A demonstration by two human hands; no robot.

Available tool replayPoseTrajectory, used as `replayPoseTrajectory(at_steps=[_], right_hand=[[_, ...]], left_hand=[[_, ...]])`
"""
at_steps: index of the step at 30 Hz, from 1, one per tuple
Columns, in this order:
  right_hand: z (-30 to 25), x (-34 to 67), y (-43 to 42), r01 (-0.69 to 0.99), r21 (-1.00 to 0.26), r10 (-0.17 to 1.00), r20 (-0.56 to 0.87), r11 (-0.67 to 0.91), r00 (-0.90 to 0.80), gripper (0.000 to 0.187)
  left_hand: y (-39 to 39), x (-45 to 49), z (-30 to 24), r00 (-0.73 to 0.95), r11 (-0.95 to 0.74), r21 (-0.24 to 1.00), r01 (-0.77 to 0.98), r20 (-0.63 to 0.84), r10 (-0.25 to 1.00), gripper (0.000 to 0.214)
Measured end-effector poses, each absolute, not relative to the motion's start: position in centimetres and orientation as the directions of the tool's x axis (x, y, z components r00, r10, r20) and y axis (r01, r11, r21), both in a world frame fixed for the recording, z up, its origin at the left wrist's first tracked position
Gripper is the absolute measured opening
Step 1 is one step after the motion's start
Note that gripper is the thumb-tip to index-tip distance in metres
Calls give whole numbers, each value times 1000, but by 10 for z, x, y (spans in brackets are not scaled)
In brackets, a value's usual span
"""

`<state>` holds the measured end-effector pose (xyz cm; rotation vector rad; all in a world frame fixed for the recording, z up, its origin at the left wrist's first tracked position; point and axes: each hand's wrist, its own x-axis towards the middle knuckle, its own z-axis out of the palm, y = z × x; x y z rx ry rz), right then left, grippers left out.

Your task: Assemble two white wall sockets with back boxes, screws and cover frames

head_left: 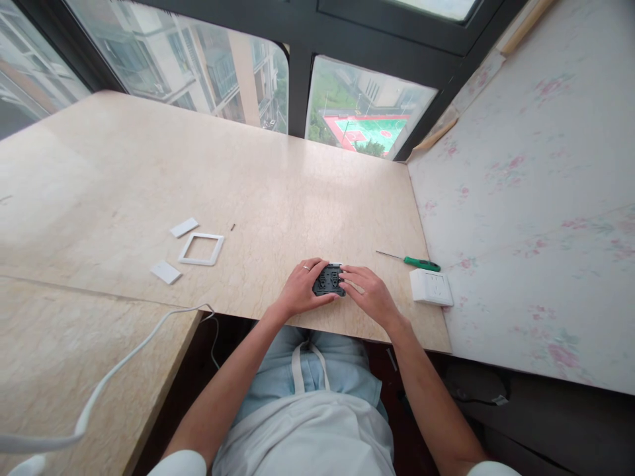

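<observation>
A dark grey socket module [328, 279] lies near the front edge of the beige marble counter [258, 192]. My left hand [302, 288], with a ring on one finger, curls round its left side. My right hand [368, 293] grips its right side with the fingers bent over it. Both hands rest on the counter. A green-handled screwdriver [415, 262] lies just right of my right hand. A white socket [431, 287] sits below the screwdriver, near the counter's right end.
A white square frame [201, 249] and two small white plates [184, 227] [166, 272] lie to the left. A tiny screw [232, 227] sits beyond the frame. A white cable [124, 360] crosses the lower side counter. Windows stand behind; a floral wall closes the right.
</observation>
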<state>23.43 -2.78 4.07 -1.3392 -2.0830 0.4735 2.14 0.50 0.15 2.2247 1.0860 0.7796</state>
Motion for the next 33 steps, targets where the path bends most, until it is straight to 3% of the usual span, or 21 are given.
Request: replayPoseTrajectory(at_steps=[7,12,33], right_hand=[[28,242,-24,574,-743,927,174,345,-333,72],[13,247,-21,516,-792,915,128,327,-383,91],[-3,246,-24,453,-791,893,249,412,-376,70]], left_hand=[[4,21,6,509,-512,684,519,233,828,75],[3,20,4,504,-503,689,522,226,833,83],[5,14,5,557,-531,708,466,232,798,77]])
